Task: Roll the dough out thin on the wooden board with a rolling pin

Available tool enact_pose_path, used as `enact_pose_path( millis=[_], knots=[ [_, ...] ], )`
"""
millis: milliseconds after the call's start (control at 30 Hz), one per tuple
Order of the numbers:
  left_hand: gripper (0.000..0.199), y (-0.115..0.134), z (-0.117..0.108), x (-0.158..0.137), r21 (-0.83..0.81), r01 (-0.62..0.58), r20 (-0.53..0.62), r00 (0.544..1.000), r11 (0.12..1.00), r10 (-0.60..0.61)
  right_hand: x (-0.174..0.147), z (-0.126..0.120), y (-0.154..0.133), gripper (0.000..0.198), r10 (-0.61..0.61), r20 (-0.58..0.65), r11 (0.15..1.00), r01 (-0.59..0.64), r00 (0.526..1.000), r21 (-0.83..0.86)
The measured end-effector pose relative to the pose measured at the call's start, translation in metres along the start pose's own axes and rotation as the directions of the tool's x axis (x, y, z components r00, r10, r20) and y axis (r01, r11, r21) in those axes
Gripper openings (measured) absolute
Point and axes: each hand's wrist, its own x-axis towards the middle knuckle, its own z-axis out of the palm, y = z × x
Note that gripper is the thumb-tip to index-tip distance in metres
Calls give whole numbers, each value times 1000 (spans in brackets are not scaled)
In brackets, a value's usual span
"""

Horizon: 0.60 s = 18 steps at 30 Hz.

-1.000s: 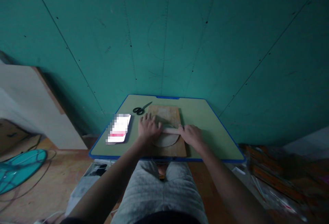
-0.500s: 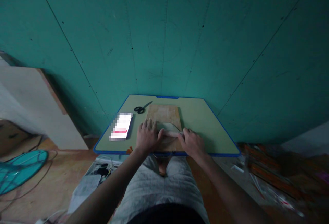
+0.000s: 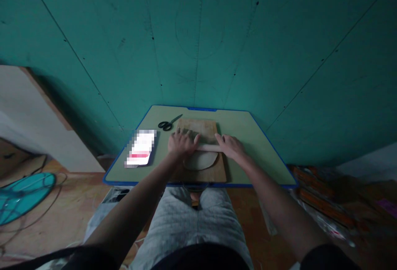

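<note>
One bare left hand (image 3: 182, 142), one bare right hand (image 3: 231, 146); one pale cylindrical rolling pin (image 3: 208, 148); one pale, flat dough sheet (image 3: 201, 161); one rectangular wooden board (image 3: 214, 175); one pair of black-handled scissors (image 3: 168, 126); one bright-screened phone (image 3: 143, 146); one blue-edged, pale-green table (image 3: 257, 150).

A hand could pass most easily over the worktop (image 3: 256, 135) right of the cutting board (image 3: 217, 175), between the right hand (image 3: 231, 144) and the blue rim (image 3: 270, 145). Behind the far edge, the green wall (image 3: 198, 34) blocks the way. Leftward, the phone (image 3: 142, 148) and scissors (image 3: 167, 125) are obstacles, with a narrower lane between phone and left hand (image 3: 183, 141). The rolling pin (image 3: 209, 148) bars the gap between both hands; the board's far end is reachable from above, while the forearms (image 3: 139, 210) obstruct the near side
</note>
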Motion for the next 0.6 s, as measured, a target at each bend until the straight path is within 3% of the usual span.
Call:
enact_pose_path(
  millis=[167,267,400,467,600],
  knots=[
    [58,-2,2,20,-13,14,10,1000,1000,-14,20,-6,-2,53,-80,13,990,81,997,-116],
    [56,-4,5,27,-18,0,30,1000,1000,0,24,-8,-5,58,-27,-56,993,20,998,-118],
    [40,-10,6,29,-16,-117,-20,993,993,117,12,-4,-6,55,-42,-116,994,29,992,-109],
    [33,-15,2,24,-19,-245,-85,966,969,242,0,0,-2,54,-115,-79,986,104,990,-134],
    [30,-18,-16,-8,-1,-505,-187,848,863,496,-15,7,12,60,-142,-55,970,128,988,-205]
  ],
)
